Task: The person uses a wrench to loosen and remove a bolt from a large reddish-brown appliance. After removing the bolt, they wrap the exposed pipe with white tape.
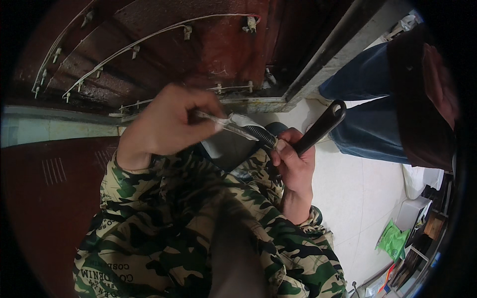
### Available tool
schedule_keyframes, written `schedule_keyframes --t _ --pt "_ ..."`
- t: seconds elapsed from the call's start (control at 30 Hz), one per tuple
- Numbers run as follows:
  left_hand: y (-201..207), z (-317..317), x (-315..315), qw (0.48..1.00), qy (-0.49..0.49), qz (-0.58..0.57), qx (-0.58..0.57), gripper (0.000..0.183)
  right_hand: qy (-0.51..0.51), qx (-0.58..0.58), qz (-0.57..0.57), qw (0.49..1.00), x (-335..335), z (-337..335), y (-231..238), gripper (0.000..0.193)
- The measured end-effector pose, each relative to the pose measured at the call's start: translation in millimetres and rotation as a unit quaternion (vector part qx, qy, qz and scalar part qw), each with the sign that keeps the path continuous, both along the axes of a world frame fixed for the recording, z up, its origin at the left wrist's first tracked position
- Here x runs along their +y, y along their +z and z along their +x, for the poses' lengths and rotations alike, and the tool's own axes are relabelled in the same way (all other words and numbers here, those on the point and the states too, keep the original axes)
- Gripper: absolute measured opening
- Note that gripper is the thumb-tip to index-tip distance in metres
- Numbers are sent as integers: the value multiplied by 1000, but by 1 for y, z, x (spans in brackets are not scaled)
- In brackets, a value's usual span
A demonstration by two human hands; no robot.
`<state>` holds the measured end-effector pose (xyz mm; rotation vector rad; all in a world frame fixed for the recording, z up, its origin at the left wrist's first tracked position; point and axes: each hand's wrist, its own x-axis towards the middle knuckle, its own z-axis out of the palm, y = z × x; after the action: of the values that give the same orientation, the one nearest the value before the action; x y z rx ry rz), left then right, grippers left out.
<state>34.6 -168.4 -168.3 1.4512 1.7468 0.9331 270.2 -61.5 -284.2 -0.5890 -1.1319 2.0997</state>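
My left hand (pixel 171 119) is pinched closed on one end of a thin pale strip (pixel 238 130), with its fingers slightly blurred. The strip runs across to a black ridged, coil-like piece (pixel 261 133), whose near end my right hand (pixel 296 161) grips between thumb and fingers. A black handle (pixel 322 128) with a hole at its tip slants up and right out of that same right hand. Where handle and ridged piece meet is hidden by the fingers, so I cannot tell whether they are joined. Both hands are above my lap, in camouflage sleeves.
Ahead stands a dark red-brown panel (pixel 218 54) with pale wires (pixel 144 37) on small posts. A grey frame edge (pixel 328 54) borders it. At right, another person in blue jeans (pixel 362 119) stands close by. A green bag (pixel 392 240) lies by a shelf.
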Motion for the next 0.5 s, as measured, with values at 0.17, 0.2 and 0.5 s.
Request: schedule_keyframes --t 0.17,0.2,0.5 --pt "-19 13 3 983 -60 67 158 14 -52 13 -40 998 -4 -4 -1 7" --pt "-26 16 3 981 -61 74 171 14 -60 7 -55 997 -5 -4 -2 8" --pt "-49 44 -7 997 -35 -16 -74 19 -30 59 -111 992 -4 -6 -13 20"
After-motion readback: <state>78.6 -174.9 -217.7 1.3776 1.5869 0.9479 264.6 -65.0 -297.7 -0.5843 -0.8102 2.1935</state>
